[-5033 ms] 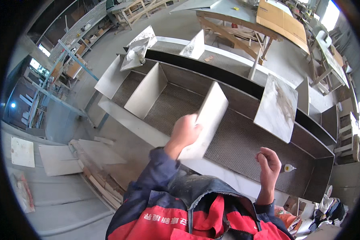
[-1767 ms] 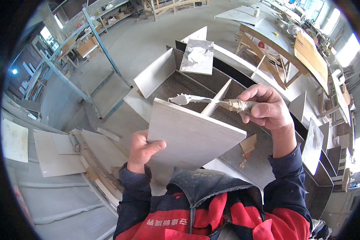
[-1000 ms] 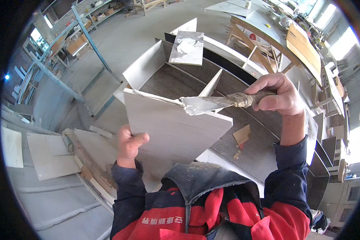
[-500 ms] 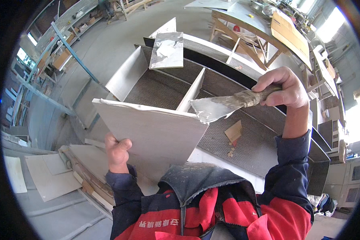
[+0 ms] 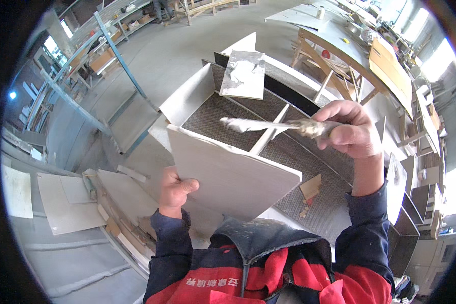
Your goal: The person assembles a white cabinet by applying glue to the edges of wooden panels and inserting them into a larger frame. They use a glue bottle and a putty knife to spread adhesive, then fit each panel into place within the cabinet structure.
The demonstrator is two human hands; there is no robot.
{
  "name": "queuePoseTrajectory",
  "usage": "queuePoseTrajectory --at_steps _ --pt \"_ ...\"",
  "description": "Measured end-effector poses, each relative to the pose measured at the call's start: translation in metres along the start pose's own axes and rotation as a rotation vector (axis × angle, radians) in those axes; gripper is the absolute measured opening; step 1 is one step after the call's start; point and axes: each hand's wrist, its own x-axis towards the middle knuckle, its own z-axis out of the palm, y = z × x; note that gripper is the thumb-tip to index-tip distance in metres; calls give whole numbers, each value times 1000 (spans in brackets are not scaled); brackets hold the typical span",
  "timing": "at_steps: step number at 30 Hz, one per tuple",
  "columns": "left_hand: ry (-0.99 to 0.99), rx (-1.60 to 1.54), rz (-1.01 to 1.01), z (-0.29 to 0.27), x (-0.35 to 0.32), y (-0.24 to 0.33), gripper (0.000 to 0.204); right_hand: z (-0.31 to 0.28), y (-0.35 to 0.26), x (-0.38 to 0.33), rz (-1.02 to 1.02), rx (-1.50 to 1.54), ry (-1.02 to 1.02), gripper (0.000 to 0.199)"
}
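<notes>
Fingers of your left hand [image 5: 176, 188] pinch the pale panel [image 5: 233, 175] at its left edge, thumb flat on the near face, the rest out of sight behind. Panel is tilted, held in front of the near side of the long box [image 5: 207, 115]. White paste [image 5: 207, 138] sits in an uneven ridge along its top edge.

Right hand: thumb and fingertips clamped on the wrapped handle of the putty knife [image 5: 256, 124]. Blade looks nearly edge-on, white-smeared, standing apart from the panel's top edge.

Step in hand, as judged: buttering that edge. Keep your left wrist firm so the panel doesn't swing under the blade. Lay the blade at a low angle, draw in one direction with light, even pressure; feed the thin stretches, lift off cleanly at the corner.

Outward: pale divider [image 5: 269, 133] across the box. Paste-covered board [image 5: 243, 76] rests at the far left corner, handy for reloading. Wood offcut [image 5: 310, 187] and crumbs [image 5: 304, 209] lie toward the near edge; avoid dripping there. Beyond the far side, a workbench [image 5: 319, 38] bearing cardboard [image 5: 390, 71].
</notes>
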Motion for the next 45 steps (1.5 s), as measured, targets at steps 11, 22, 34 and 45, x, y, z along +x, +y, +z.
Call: queuePoseTrajectory --at_steps 11,22,34,45 --pt "-37 -19 -9 -5 4 -12 45 24 3 16 213 -206 32 34" --pt "16 -60 -7 0 18 -7 41 -13 -9 4 156 -350 51 37" --pt "420 -278 -89 -70 22 -44 73 -56 69 92 87 -1036 407 38" --pt "639 -337 -171 -117 11 -68 79 -63 143 206 311 -1271 339 34"
